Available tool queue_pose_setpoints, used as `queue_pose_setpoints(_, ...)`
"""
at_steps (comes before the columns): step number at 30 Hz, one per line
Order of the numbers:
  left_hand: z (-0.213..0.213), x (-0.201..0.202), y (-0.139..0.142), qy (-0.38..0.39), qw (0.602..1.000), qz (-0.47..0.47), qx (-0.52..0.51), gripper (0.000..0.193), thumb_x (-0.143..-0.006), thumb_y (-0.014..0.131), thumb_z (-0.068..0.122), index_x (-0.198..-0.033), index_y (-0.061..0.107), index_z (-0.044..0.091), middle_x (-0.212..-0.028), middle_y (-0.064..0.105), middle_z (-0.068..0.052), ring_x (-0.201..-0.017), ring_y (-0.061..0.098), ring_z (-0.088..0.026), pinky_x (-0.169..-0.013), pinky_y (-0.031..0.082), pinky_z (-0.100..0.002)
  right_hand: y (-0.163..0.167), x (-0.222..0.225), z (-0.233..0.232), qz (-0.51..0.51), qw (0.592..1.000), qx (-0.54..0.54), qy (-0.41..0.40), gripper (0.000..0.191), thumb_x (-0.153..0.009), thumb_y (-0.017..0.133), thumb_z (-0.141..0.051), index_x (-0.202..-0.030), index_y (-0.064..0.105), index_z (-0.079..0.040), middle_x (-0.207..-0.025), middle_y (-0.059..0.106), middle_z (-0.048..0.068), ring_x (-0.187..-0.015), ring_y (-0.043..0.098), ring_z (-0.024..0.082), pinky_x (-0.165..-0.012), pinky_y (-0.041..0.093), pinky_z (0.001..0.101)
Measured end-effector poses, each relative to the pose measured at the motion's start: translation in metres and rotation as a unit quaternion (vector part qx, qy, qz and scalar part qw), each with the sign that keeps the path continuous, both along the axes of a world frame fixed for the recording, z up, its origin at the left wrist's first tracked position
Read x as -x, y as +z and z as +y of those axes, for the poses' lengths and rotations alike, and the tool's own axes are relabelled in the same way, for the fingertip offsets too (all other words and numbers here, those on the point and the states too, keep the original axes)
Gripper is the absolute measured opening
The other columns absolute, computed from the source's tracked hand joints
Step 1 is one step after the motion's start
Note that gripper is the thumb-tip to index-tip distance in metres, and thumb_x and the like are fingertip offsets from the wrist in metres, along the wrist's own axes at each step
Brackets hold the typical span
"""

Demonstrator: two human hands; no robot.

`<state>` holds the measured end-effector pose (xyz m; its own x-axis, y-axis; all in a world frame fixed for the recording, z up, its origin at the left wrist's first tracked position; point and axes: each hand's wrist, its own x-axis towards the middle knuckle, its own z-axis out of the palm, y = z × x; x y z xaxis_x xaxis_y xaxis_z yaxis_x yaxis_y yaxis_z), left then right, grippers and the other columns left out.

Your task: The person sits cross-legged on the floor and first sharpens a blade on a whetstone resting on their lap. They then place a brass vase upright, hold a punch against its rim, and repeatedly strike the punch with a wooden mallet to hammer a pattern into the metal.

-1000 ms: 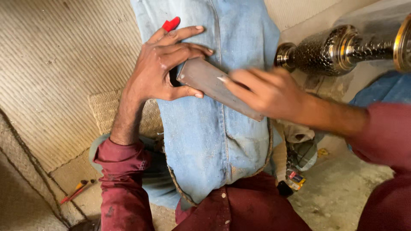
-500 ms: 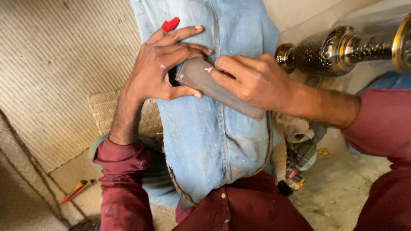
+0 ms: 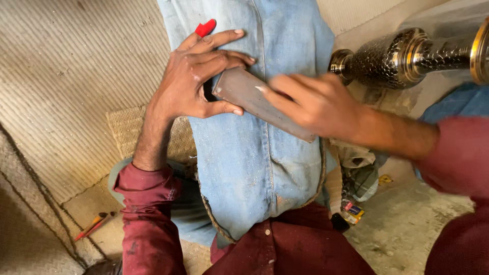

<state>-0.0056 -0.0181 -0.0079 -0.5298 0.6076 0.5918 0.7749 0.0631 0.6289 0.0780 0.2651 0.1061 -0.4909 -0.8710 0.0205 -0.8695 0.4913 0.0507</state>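
Head view: one flat grey metal piece lay slantwise on blue denim spread over the lap.
Left hand: closed around the piece's upper end, fingers above, thumb below.
Right hand: blurred, fingers laid along the piece's top edge; grip could not be told.
Edges: the piece's lower end stopped just inside the denim's right hem.
Open room: bare mat to the left; one ornate metal vase lay near the right hand.
Count: two hands, one red tip behind the left fingers, two pencils on the floor.
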Motion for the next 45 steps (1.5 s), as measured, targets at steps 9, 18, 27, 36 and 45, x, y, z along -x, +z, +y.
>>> queue_pose_setpoints(9, 0.000, -0.002, -0.005, 0.007, 1.000, 0.008, -0.008, 0.065, -0.080, 0.088, 0.061, -0.120, 0.072, 0.012, -0.131, 0.072, 0.003, -0.149, 0.048, -0.026, -0.127, 0.029, -0.063, 0.031, -0.002, -0.033, 0.017, 0.999, -0.024, -0.012, 0.041, -0.082, 0.072, -0.009, -0.122, 0.073, 0.000, -0.106, 0.067, 0.008, -0.080, 0.071, 0.016, -0.049, 0.048, 0.0274)
queue_pose_setpoints(18, 0.000, 0.000, -0.002, -0.003, 1.000, -0.025, -0.003, 0.066, -0.077, 0.088, 0.060, -0.118, 0.072, 0.011, -0.129, 0.072, 0.003, -0.146, 0.049, -0.026, -0.120, 0.032, -0.061, 0.014, -0.057, 0.032, -0.023, 0.993, -0.015, -0.116, 0.041, -0.078, 0.072, 0.001, -0.119, 0.073, -0.004, -0.102, 0.067, 0.007, -0.076, 0.070, 0.019, -0.054, 0.053, 0.0314)
queue_pose_setpoints(27, 0.000, -0.001, -0.002, -0.002, 1.000, -0.006, -0.007, 0.066, -0.078, 0.089, 0.058, -0.120, 0.072, 0.010, -0.131, 0.073, 0.002, -0.149, 0.050, -0.027, -0.127, 0.031, -0.061, 0.008, -0.011, -0.003, -0.003, 1.000, -0.014, -0.023, 0.042, -0.081, 0.075, -0.008, -0.121, 0.070, 0.001, -0.104, 0.067, 0.009, -0.079, 0.071, 0.019, -0.053, 0.051, 0.0299)
queue_pose_setpoints(36, -0.001, -0.003, -0.005, 0.009, 1.000, 0.004, -0.007, 0.065, -0.080, 0.089, 0.059, -0.121, 0.072, 0.011, -0.129, 0.073, 0.002, -0.148, 0.051, -0.027, -0.125, 0.032, -0.062, -0.006, -0.012, 0.009, 0.024, 0.999, -0.033, -0.007, 0.041, -0.085, 0.074, -0.013, -0.124, 0.070, 0.000, -0.109, 0.068, 0.008, -0.082, 0.071, 0.017, -0.050, 0.049, 0.0279)
queue_pose_setpoints(45, -0.001, -0.003, -0.002, 0.004, 1.000, -0.018, -0.002, 0.067, -0.077, 0.090, 0.059, -0.120, 0.072, 0.011, -0.131, 0.072, 0.002, -0.148, 0.051, -0.027, -0.121, 0.033, -0.059, 0.025, -0.053, 0.017, -0.022, 0.995, -0.016, -0.091, 0.040, -0.081, 0.072, -0.001, -0.121, 0.072, -0.003, -0.103, 0.068, 0.007, -0.082, 0.071, 0.018, -0.057, 0.054, 0.0291)
